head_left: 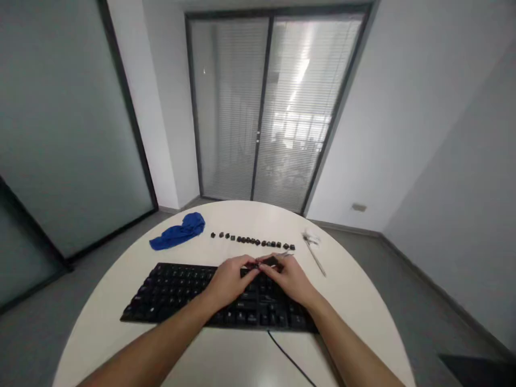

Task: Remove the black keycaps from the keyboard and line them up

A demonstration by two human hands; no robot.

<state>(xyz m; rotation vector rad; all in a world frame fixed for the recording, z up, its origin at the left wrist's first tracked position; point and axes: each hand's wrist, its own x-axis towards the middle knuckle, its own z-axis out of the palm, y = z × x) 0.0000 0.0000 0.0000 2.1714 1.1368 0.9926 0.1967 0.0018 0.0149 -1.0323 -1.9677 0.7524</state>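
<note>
My left hand (231, 278) and my right hand (287, 276) meet above the back of a black keyboard (173, 287). Their fingertips pinch a small dark piece (253, 265), which looks like a keycap; the fingers partly cover it. From my closed right hand a thin, pale metal tool (287, 253) juts out, its kind hard to make out. Beyond the hands, loose black keycaps (249, 240) lie in a row across the white table. The hands and forearms hide part of the keyboard's keys.
A crumpled blue cloth (179, 231) lies at the back left of the round white table (226, 357). At the right rest a slim stick-like tool (316, 258) and a clear plastic item (312, 237). A black cable (288, 357) runs from the keyboard toward me.
</note>
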